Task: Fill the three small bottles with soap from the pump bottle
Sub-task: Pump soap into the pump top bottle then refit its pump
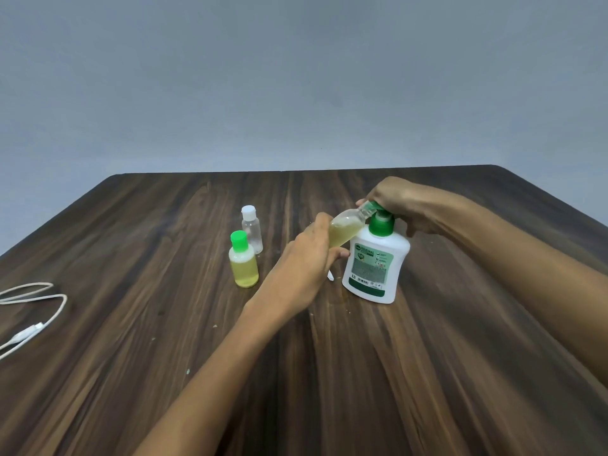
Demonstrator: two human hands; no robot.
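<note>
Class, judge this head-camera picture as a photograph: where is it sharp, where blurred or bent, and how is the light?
Head view: soft, even light, faint shadows, no strong glare; the green-capped bottle is fairly sharp, the tilted bottle in the left hand and the right hand on the pump bottle look slightly smeared; the wide lens bends the table edges.

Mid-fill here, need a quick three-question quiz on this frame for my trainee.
1. True or false: the green-capped bottle standing on the table holds yellow soap.
2. Which hand presses on the pump bottle? A) left hand B) right hand
3. Fill in: the white-capped bottle looks ____.

Key: 1 true. 2 B; the left holds the tilted bottle at the nozzle. 3 empty.
</note>
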